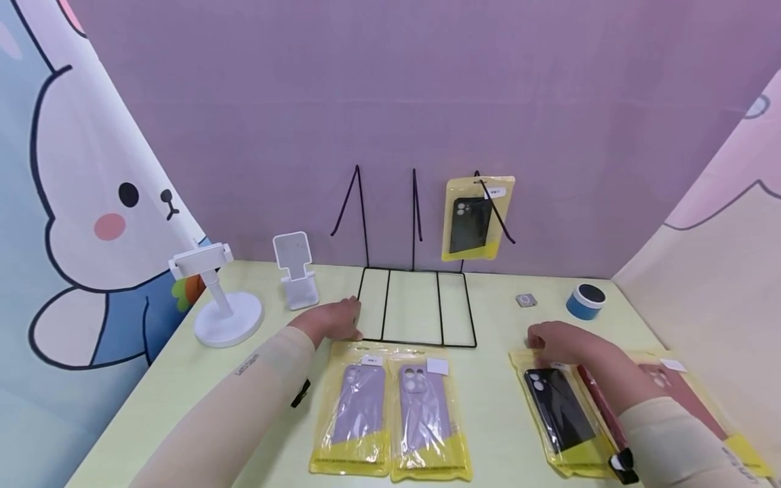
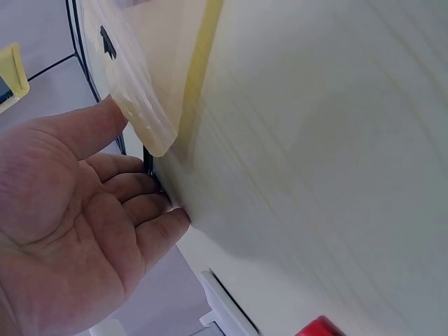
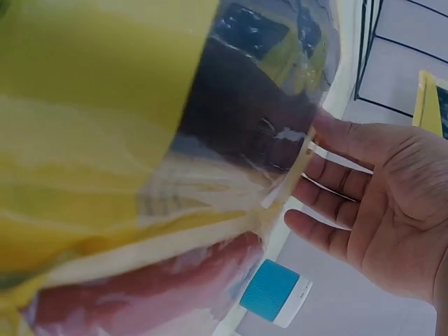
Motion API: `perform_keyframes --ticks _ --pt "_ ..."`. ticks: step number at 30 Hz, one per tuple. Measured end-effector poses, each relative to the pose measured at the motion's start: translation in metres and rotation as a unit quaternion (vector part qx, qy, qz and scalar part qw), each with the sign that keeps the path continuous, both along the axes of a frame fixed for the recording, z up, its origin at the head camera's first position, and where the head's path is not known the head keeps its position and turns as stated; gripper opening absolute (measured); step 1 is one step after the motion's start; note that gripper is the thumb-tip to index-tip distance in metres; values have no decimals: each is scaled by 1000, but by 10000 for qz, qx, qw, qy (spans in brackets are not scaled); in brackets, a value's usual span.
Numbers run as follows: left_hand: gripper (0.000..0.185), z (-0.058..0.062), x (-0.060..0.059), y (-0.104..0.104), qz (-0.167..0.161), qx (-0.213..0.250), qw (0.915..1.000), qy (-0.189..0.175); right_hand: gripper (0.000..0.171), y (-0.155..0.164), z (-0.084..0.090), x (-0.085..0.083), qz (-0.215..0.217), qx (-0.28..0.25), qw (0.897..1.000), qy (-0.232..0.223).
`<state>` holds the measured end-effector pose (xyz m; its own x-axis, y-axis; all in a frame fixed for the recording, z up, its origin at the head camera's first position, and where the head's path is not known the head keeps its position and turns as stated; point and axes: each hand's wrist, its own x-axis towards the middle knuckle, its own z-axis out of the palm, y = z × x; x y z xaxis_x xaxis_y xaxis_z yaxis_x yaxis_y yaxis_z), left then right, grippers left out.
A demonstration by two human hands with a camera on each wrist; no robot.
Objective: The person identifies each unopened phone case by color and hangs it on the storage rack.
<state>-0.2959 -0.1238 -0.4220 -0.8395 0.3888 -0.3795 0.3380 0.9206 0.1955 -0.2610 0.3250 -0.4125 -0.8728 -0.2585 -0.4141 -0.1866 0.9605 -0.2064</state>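
My right hand (image 1: 564, 342) is at the top edge of a yellow-edged clear packet with a black phone case (image 1: 558, 407). In the right wrist view the thumb and fingertips pinch the edge of that packet (image 3: 245, 105). Under my right forearm lie packets with a red phone case (image 1: 601, 400) and a pink phone case (image 1: 683, 393). My left hand (image 1: 332, 320) rests by the front left corner of the black wire rack (image 1: 415, 344), fingers loosely bent and thumb apart. Just in front of it lie two packets with purple phone cases (image 1: 360, 403) (image 1: 425, 407).
Another black phone case packet (image 1: 478, 220) hangs on the rack's right hook. White phone stands (image 1: 228, 318) (image 1: 295, 271) stand at the left. A blue-and-white round jar (image 1: 586, 303) and a small square item (image 1: 526, 299) sit at the back right. A purple backdrop (image 1: 415, 102) closes the rear.
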Motion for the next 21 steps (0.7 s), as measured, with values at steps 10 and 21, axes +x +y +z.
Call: perform_keyframes --ticks 10,21 --pt "78 0 0 -1 -62 29 9999 120 6 1 5 0 210 -61 9991 371" --pt "78 1 2 -1 -47 156 9999 30 5 -2 47 1 636 -598 9897 1133"
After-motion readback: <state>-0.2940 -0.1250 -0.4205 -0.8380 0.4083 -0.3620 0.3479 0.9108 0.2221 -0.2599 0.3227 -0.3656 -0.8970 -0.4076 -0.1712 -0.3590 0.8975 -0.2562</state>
